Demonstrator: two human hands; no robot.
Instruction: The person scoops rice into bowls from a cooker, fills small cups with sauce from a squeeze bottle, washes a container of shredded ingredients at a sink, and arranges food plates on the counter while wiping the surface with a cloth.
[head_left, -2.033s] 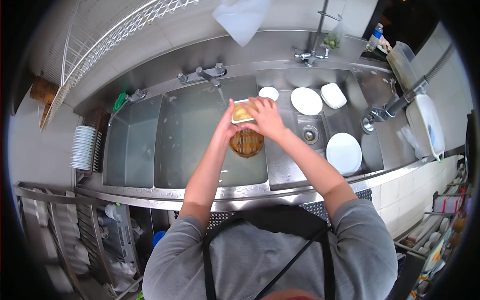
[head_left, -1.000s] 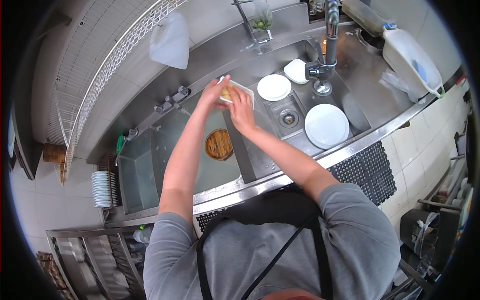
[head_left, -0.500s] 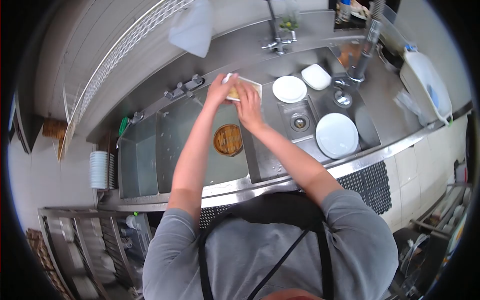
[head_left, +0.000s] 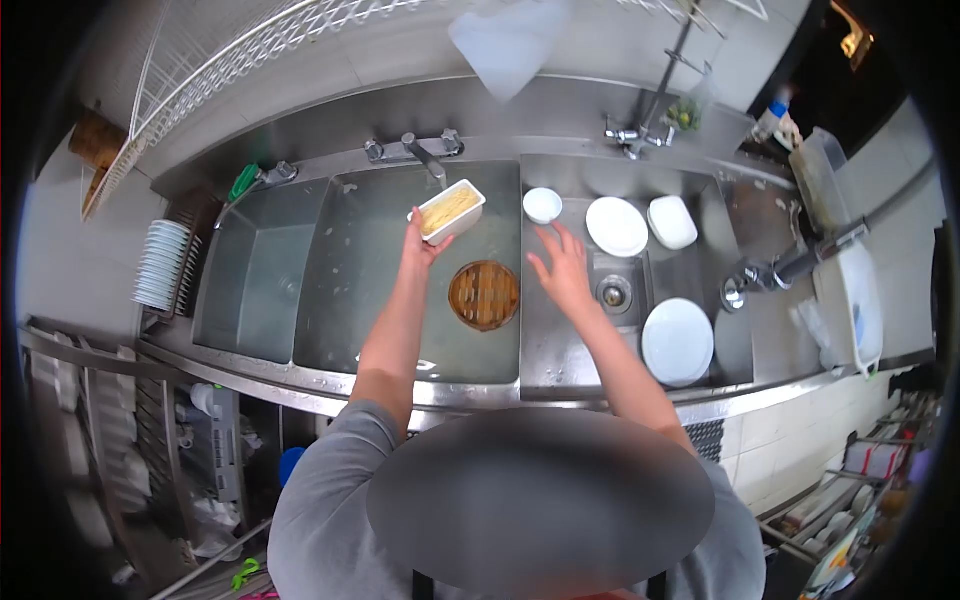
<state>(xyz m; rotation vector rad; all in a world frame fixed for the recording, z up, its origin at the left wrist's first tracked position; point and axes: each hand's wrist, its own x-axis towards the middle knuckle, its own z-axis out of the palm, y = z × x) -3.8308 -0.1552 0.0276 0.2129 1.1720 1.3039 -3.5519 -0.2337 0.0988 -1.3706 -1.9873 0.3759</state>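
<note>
A large round plate [head_left: 678,342] lies in the right basin [head_left: 560,360], nearest the person. A round wooden basket [head_left: 484,296] sits in the water-filled middle basin [head_left: 350,290]. The right hand [head_left: 565,268] is open and holds nothing, fingers spread just short of a small white bowl [head_left: 542,206]. The left hand [head_left: 422,243] grips a white rectangular container [head_left: 452,212] with yellowish contents, tilted above the water, near the faucet [head_left: 425,158] behind it.
</note>
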